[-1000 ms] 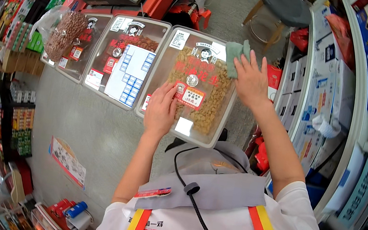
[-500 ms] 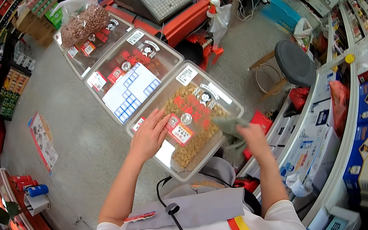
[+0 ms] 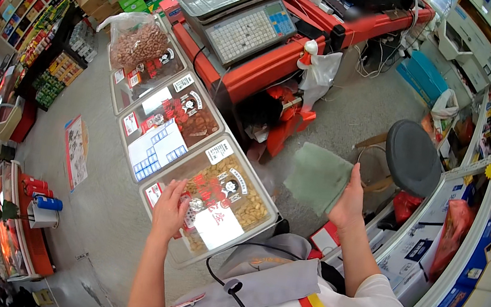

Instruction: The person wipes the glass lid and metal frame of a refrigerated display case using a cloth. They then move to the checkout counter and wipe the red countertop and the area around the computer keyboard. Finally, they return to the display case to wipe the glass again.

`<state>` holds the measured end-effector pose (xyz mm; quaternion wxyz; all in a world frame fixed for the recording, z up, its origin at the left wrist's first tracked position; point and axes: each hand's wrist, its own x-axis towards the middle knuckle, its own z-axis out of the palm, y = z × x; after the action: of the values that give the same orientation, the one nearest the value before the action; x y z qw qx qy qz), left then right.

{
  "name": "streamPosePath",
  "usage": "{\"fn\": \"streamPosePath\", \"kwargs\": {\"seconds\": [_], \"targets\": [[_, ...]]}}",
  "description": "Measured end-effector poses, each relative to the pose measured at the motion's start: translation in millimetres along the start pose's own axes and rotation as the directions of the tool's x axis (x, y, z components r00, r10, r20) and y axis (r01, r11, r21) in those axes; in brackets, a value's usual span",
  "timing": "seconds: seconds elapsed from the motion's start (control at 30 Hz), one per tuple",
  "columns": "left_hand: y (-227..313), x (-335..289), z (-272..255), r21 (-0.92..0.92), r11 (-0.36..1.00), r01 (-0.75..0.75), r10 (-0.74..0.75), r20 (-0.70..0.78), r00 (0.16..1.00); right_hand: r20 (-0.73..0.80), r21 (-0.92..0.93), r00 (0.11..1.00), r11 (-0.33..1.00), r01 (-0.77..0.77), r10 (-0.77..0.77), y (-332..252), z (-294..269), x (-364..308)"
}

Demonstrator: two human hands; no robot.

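Observation:
My left hand (image 3: 170, 211) lies on the lid of the nearest clear plastic bin (image 3: 263, 191), near its left edge, with fingers stretched out. Pale yellow, nut-like pieces show through this lid, which carries red print and labels. Off the bin's right side, my right hand (image 3: 348, 202) grips a grey-green cloth (image 3: 317, 176) by one edge. The cloth hangs spread out in the air, apart from the lid. Beyond stands a second lidded bin (image 3: 205, 137) with reddish-brown contents and a white-and-blue sheet (image 3: 156, 149) on top.
A clear bag of reddish-brown nuts (image 3: 139, 46) sits on the farthest bin. Behind the bins, a weighing scale (image 3: 245, 34) rests on a red counter (image 3: 224, 86). A dark round stool (image 3: 413, 157) stands at right, by shelves with boxes (image 3: 413, 248).
My right hand has lifted the cloth off the near bin's lid and out to the right, where it now hangs spread. My left hand stays on the lid. The whole view has shifted.

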<state>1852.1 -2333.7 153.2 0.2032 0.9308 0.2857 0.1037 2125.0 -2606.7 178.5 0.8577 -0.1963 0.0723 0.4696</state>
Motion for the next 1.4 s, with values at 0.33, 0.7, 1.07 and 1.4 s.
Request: {"fn": "streamPosePath", "kwargs": {"seconds": [0.33, 0.7, 1.07, 1.4], "targets": [[-3, 7, 25, -0.201, 0.96, 0.193, -0.224, -0.148, 0.963, 0.032, 0.179, 0.996, 0.98, -0.088, 0.083, -65, -55, 14], [122, 104, 45, -0.306, 0.897, 0.318, -0.408, -0.302, 0.861, 0.005, 0.165, 0.995, 0.981, -0.099, 0.099, -247, -82, 105], [297, 304, 142, -0.213, 0.977, -0.001, 0.017, 0.069, 0.997, -0.077, 0.066, 0.99, 0.99, 0.122, -0.117, -399, -100, 181], [337, 513, 207, -0.254, 0.953, -0.163, 0.21, 0.17, 0.963, -0.063, -0.216, 0.958, 0.941, 0.261, -0.28, -517, -78, 355]]}}
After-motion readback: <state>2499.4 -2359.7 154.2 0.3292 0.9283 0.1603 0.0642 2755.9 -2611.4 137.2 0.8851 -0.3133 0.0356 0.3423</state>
